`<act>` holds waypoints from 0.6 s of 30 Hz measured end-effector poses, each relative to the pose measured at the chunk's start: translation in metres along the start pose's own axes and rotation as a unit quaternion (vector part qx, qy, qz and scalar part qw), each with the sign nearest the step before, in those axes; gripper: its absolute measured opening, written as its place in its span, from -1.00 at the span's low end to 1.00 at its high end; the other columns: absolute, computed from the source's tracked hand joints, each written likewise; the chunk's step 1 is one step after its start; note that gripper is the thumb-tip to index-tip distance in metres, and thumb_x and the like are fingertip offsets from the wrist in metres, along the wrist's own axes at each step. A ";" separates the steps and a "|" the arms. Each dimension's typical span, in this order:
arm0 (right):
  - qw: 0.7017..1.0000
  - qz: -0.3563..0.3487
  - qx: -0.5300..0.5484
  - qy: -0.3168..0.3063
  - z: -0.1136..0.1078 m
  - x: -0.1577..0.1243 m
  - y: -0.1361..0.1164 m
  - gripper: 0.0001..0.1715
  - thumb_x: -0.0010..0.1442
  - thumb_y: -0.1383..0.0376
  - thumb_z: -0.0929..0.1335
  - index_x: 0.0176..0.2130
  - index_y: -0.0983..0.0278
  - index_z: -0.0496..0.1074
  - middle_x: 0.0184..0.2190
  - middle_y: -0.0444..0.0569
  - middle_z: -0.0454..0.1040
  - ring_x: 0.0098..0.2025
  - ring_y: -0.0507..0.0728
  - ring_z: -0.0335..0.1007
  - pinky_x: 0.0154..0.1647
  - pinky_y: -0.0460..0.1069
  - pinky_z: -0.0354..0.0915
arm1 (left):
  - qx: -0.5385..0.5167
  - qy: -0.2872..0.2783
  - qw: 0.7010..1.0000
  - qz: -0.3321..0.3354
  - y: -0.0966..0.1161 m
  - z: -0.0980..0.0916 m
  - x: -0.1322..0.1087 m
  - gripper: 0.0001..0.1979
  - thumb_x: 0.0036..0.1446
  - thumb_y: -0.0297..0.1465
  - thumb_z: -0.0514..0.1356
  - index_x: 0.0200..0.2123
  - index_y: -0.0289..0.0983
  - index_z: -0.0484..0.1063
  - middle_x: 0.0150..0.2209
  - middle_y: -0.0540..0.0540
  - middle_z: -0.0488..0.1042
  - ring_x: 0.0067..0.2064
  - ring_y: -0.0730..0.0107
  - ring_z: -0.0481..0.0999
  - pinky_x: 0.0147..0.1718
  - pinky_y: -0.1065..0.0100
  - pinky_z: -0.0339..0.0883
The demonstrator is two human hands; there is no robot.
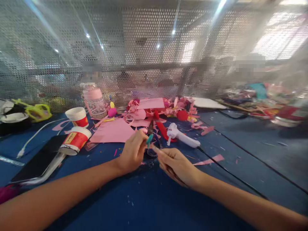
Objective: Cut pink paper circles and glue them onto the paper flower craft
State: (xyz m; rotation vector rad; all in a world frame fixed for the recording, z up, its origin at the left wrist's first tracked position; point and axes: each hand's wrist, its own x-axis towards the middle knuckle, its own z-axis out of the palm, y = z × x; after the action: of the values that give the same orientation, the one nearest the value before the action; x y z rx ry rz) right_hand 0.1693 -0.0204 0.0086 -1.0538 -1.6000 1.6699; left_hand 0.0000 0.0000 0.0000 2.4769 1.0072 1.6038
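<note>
My left hand [132, 152] pinches a small teal piece [149, 140] between thumb and fingertips, above the middle of the blue table. Close beside it, my right hand [176, 165] has its fingers pressed together at a small pale pinkish piece [156, 149]. That piece points at the teal one; whether the two touch, I cannot tell. Just behind the fingertips lies a pair of scissors [150, 127], partly covered by my hands. A white glue gun [185, 138] with a black cord rests right of them, next to a red curved strip [162, 129].
Pink sheets [113, 131] and paper scraps pile up behind my hands. Left are two paper cups [75, 140], a black phone [39, 157] and a white cable [36, 136]. A clear jar [92, 101] stands before the perforated metal screen [149, 41]. A cord [252, 157] crosses the right side.
</note>
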 end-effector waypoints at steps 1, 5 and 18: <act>1.000 -0.017 0.006 0.025 -0.002 0.002 0.000 -0.40 0.06 -0.14 0.23 -0.67 0.26 0.11 -0.89 -0.32 0.05 -0.91 -0.15 -0.12 -0.93 -0.23 -0.19 | -0.003 0.007 0.999 -0.042 -0.001 0.001 0.002 -0.84 0.21 -0.50 -0.05 -0.41 -0.27 0.23 -0.48 0.01 0.29 -0.44 0.48 0.30 -0.44 0.46 0.18; 0.995 -0.059 0.018 0.080 -0.006 0.007 0.000 -0.43 0.02 -0.14 0.25 -0.63 0.26 0.13 -0.87 -0.32 0.09 -0.89 -0.15 -0.09 -0.92 -0.24 -0.17 | -0.017 0.016 0.987 -0.160 -0.003 0.003 0.008 -0.86 0.22 -0.44 -0.02 -0.39 -0.27 0.24 -0.49 0.02 0.33 -0.45 0.47 0.32 -0.46 0.44 0.16; 0.991 -0.093 -0.032 0.089 -0.001 0.002 -0.002 -0.46 0.10 -0.10 0.20 -0.60 0.26 0.18 -0.86 -0.31 0.09 -0.87 -0.13 -0.06 -0.88 -0.22 -0.11 | -0.002 -0.020 0.996 -0.082 -0.003 0.005 0.004 -0.85 0.24 -0.38 -0.03 -0.21 -0.31 0.26 -0.26 -0.13 0.37 -0.22 0.33 0.35 -0.23 0.30 0.24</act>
State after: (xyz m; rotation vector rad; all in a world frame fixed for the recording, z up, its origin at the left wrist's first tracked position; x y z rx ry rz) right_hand 0.1690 -0.0176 0.0100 -1.0191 -1.5914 1.3719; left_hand 0.0034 0.0059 -0.0005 2.3438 1.1675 1.5005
